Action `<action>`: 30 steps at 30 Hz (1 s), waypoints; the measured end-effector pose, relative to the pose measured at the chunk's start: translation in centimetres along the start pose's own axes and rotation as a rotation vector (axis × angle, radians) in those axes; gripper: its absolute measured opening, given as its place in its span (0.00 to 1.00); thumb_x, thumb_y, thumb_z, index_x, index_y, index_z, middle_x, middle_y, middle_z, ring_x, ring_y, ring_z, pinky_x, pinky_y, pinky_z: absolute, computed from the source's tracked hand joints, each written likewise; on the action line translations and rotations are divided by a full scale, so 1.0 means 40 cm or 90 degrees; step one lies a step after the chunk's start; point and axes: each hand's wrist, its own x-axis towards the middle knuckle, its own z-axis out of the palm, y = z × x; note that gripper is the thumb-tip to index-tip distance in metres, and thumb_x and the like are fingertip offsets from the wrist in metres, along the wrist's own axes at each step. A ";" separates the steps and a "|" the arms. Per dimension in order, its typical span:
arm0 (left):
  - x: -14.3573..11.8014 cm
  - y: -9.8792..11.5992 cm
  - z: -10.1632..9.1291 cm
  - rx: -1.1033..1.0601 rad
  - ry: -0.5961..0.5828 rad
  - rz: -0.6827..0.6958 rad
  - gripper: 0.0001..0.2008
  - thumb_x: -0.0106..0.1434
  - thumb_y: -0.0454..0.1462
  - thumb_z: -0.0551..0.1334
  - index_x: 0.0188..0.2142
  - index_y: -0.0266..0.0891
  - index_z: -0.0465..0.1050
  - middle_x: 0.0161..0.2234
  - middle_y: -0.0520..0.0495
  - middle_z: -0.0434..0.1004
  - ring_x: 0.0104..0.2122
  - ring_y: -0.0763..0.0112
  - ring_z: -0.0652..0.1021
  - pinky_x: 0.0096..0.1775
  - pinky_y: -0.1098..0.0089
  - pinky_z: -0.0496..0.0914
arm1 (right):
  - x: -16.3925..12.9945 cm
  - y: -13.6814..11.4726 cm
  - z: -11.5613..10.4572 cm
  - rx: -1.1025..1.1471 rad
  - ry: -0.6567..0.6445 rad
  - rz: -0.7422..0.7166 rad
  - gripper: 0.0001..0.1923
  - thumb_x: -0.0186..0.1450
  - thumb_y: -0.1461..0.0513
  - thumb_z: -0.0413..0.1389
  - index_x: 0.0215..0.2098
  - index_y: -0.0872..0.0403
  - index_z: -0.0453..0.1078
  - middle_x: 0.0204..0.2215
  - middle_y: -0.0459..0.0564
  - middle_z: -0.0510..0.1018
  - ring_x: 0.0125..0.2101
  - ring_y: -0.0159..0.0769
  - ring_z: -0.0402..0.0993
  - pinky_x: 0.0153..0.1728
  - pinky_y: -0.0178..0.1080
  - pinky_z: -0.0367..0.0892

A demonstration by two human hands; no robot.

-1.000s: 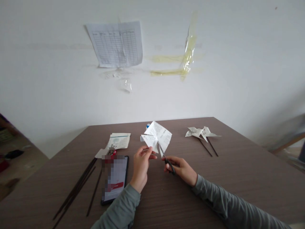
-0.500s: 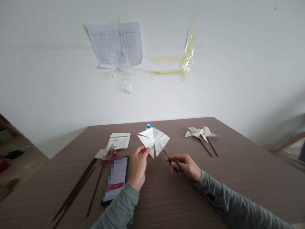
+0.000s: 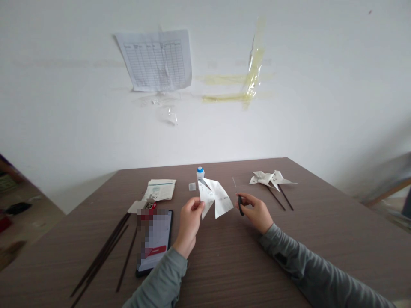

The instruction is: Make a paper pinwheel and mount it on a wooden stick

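While held above a brown wood-grain tabletop [image 3: 321,239], cut white printed paper sheet [image 3: 215,199] pinched in left hand [image 3: 189,222], thin black-handled metal scissors [image 3: 238,201] gripped upright in right hand [image 3: 255,211], slim dark sticks [image 3: 105,252] nearby.

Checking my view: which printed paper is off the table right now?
The cut paper pinched in the left hand; the folded leaflets and finished pinwheels lie flat.

Brown wood-grain table [image 3: 321,239], set against a white wall. Lying on it: phone [image 3: 156,239]; dark thin sticks [image 3: 102,252] at left; folded printed papers [image 3: 160,189]; small red item [image 3: 150,206]; blue-capped white bottle [image 3: 200,173]; small clear piece [image 3: 192,186]; two paper pinwheels on sticks [image 3: 271,179] at right
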 end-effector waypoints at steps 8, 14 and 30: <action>0.010 0.003 0.001 0.020 -0.021 0.000 0.16 0.52 0.52 0.81 0.32 0.44 0.88 0.31 0.44 0.91 0.34 0.56 0.85 0.41 0.62 0.76 | 0.002 -0.024 0.004 0.016 0.008 0.030 0.24 0.56 0.51 0.75 0.49 0.49 0.92 0.36 0.54 0.96 0.46 0.62 0.97 0.51 0.55 0.88; 0.011 0.004 0.000 0.018 -0.008 0.013 0.17 0.53 0.53 0.80 0.32 0.44 0.88 0.30 0.45 0.89 0.34 0.56 0.85 0.40 0.61 0.76 | -0.001 -0.044 0.010 0.028 -0.030 0.059 0.25 0.54 0.49 0.73 0.48 0.48 0.87 0.31 0.50 0.92 0.40 0.57 0.94 0.45 0.52 0.86; -0.030 0.033 0.017 -0.034 -0.011 -0.099 0.34 0.44 0.63 0.88 0.38 0.43 0.86 0.40 0.40 0.94 0.29 0.66 0.80 0.24 0.71 0.58 | -0.002 -0.054 0.029 0.208 0.081 0.128 0.44 0.40 0.37 0.91 0.45 0.49 0.85 0.30 0.51 0.92 0.31 0.48 0.84 0.33 0.46 0.77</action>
